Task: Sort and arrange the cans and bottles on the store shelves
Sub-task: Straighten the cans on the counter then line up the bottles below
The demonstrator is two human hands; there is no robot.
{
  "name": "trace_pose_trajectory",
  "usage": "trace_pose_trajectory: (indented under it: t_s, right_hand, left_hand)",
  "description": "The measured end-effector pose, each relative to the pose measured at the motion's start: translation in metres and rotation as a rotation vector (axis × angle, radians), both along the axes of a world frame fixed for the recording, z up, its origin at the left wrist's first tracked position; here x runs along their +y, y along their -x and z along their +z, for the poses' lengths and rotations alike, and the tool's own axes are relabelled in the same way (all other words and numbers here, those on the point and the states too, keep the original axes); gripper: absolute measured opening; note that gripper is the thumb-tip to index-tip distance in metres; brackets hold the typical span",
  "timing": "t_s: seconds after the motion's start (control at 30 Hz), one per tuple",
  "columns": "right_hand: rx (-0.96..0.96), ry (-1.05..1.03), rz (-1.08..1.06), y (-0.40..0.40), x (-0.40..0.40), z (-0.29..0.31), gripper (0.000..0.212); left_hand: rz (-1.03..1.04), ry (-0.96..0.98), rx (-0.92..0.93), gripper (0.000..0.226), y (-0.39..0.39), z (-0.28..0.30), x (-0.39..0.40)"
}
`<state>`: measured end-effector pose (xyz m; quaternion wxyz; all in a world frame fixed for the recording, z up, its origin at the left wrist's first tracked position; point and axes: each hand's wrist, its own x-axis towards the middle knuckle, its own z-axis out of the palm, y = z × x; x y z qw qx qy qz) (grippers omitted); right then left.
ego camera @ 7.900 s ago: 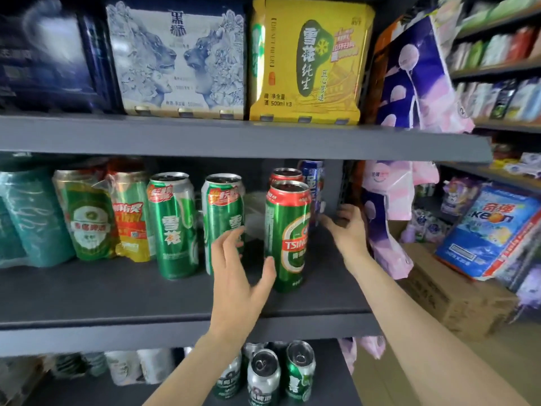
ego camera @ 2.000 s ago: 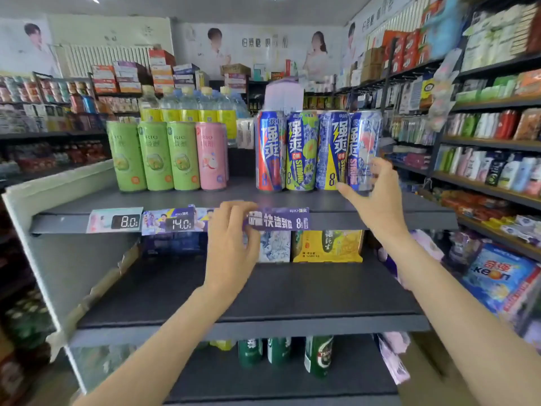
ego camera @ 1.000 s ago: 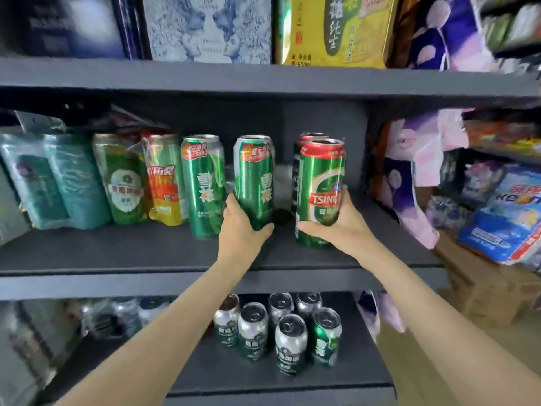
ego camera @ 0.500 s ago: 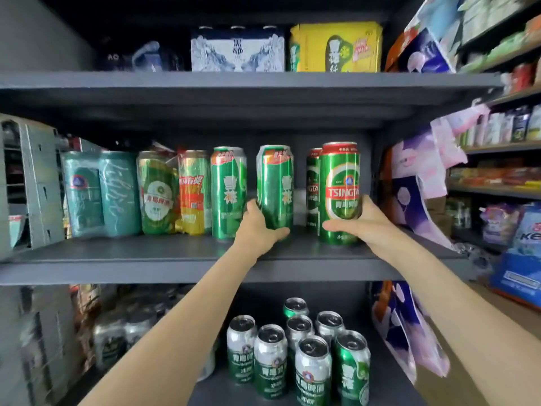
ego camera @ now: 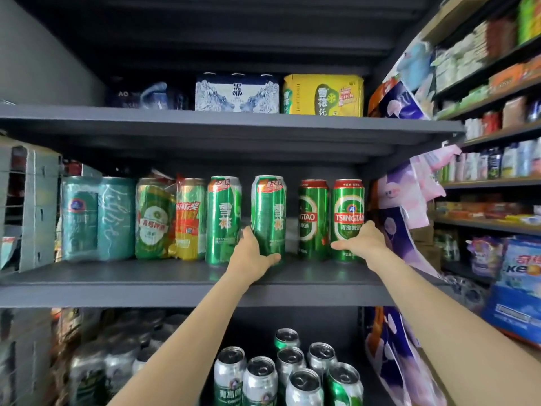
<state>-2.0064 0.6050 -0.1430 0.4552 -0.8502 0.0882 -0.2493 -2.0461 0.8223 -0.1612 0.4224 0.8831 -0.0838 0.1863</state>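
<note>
On the grey middle shelf my left hand grips the lower part of a tall green Snow beer can, thumb at its base. A second Snow can stands just left of it. My right hand holds the rightmost green Tsingtao can low down, fingers round its right side. Another Tsingtao can stands beside it on the left. All the cans are upright on the shelf.
Shrink-wrapped can packs and a green-and-yellow pack fill the shelf's left. Boxed beer packs sit on the shelf above. Several loose cans stand on the shelf below. Purple packets hang at the right edge.
The right Tsingtao can has moved right, so it now stands beside the other Tsingtao can instead of in front. The camera has dropped lower and pulled back. Both hands keep their holds.
</note>
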Motion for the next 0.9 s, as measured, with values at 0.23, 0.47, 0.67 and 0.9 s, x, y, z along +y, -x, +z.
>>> trace_pose_trajectory:
  t_s: [0.23,0.47,0.67,0.9]
  right_hand:
    - [-0.287,0.143,-0.186,0.005,0.012,-0.002,0.085]
    - [-0.230,0.228,0.028,0.007,0.060,-0.009,0.050]
    - [-0.166,0.326,-0.080,-0.008,0.070,-0.010,0.070]
    - [-0.141,0.399,-0.102,-0.006,0.071,-0.005,0.075]
  left_hand:
    - [0.030,0.003,0.031,0.088,-0.011,0.004,-0.002]
    - [0.033,0.026,0.051,0.088,-0.013,0.004,-0.003]
    - [0.012,0.031,0.092,0.091,-0.025,0.008,-0.002]
    - [0.006,0.057,0.104,0.092,-0.029,0.010,-0.002]
